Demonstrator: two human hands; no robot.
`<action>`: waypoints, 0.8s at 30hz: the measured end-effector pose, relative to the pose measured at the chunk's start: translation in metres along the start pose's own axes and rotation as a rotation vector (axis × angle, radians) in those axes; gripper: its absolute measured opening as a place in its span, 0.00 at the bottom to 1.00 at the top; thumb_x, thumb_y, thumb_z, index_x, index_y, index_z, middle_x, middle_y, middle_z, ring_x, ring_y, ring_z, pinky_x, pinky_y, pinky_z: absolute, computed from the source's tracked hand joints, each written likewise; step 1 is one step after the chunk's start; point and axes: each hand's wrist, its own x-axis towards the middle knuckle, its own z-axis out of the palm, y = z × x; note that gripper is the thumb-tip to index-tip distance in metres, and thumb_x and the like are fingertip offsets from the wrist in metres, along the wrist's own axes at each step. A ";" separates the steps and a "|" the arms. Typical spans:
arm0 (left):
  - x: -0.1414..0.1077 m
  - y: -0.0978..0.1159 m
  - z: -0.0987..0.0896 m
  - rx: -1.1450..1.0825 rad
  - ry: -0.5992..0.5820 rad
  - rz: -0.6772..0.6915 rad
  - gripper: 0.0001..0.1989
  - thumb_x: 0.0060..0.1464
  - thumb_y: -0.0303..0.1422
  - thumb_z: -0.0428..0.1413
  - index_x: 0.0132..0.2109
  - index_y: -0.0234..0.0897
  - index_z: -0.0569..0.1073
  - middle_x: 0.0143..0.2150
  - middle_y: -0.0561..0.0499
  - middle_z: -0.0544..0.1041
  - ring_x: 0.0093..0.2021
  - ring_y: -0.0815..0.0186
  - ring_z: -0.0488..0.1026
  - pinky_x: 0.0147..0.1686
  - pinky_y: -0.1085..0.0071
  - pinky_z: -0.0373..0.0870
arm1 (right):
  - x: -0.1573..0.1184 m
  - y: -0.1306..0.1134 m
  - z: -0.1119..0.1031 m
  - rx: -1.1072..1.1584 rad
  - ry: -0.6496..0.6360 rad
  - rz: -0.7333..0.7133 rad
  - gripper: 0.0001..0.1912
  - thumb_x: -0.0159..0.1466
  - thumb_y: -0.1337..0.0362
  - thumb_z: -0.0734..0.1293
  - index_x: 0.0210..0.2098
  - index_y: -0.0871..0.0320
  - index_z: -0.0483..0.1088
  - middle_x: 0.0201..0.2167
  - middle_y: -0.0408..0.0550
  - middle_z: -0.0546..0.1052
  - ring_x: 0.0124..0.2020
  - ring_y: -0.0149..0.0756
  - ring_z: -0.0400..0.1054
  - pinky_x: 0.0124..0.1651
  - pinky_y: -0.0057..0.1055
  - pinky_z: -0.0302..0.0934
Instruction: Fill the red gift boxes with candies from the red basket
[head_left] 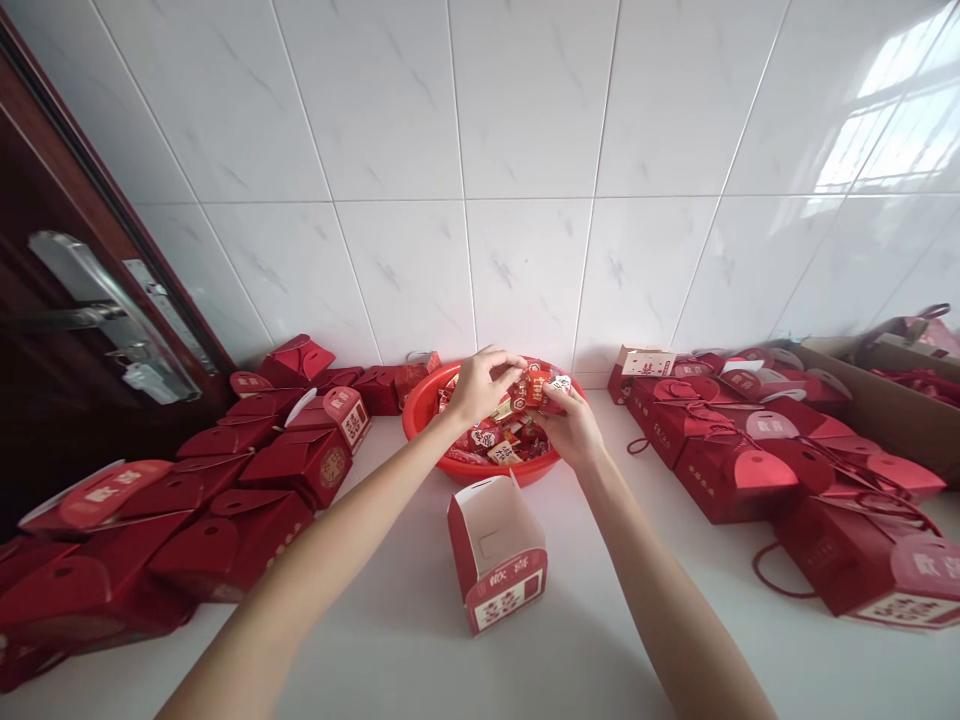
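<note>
Over a red plastic basin (417, 420), filled with small wrapped sweets (504, 452), both hands work close together. My right hand (576, 424) is closed around a few wrapped candies (541, 388), red and white packets showing between thumb and fingers. Beside them my left hand (480, 388) is closed in a pinch, its fingertips near the candies; what they grip, if anything, I cannot make out. In front of the basin an open red gift box (507, 595) with a white inside stands upright on the white tabletop (382, 640). Nothing shows inside the visible part of the box.
Closed red gift boxes (232, 540) crowd the left side. More boxes (731, 465) with cord handles stand at the right, next to a cardboard carton (870, 400) holding red items. A tiled wall (525, 270) rises behind, and a door with a metal handle (97, 310) is at left.
</note>
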 end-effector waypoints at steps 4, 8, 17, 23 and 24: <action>-0.001 0.000 0.001 -0.112 -0.034 -0.082 0.09 0.56 0.36 0.58 0.40 0.37 0.81 0.44 0.47 0.83 0.45 0.60 0.79 0.47 0.65 0.75 | -0.001 0.000 0.002 0.019 0.017 -0.018 0.13 0.49 0.65 0.79 0.32 0.54 0.75 0.33 0.41 0.81 0.36 0.35 0.75 0.39 0.30 0.73; -0.005 0.002 -0.004 -0.110 -0.148 -0.147 0.15 0.52 0.38 0.62 0.46 0.38 0.82 0.49 0.45 0.83 0.48 0.57 0.79 0.50 0.62 0.75 | -0.002 0.001 0.005 0.020 0.023 -0.049 0.13 0.49 0.65 0.79 0.32 0.53 0.75 0.33 0.41 0.82 0.35 0.35 0.75 0.35 0.29 0.72; -0.011 0.001 -0.005 -0.151 -0.139 -0.228 0.15 0.49 0.31 0.63 0.46 0.37 0.82 0.49 0.44 0.83 0.48 0.56 0.79 0.51 0.60 0.74 | -0.007 0.000 0.010 -0.088 0.050 -0.076 0.15 0.47 0.61 0.79 0.32 0.55 0.76 0.32 0.43 0.81 0.34 0.38 0.75 0.33 0.31 0.69; -0.010 0.005 -0.006 -0.120 -0.188 -0.214 0.14 0.53 0.40 0.61 0.42 0.38 0.82 0.46 0.45 0.83 0.48 0.55 0.78 0.49 0.61 0.73 | -0.011 0.000 0.013 -0.110 -0.026 -0.094 0.17 0.46 0.58 0.80 0.33 0.55 0.77 0.33 0.44 0.82 0.35 0.38 0.75 0.35 0.32 0.69; -0.010 0.005 -0.006 -0.123 -0.182 -0.213 0.14 0.53 0.41 0.61 0.42 0.38 0.82 0.45 0.45 0.83 0.48 0.55 0.78 0.49 0.62 0.73 | -0.012 0.000 0.014 -0.107 -0.028 -0.093 0.17 0.46 0.58 0.81 0.33 0.56 0.78 0.34 0.44 0.82 0.35 0.38 0.75 0.36 0.32 0.69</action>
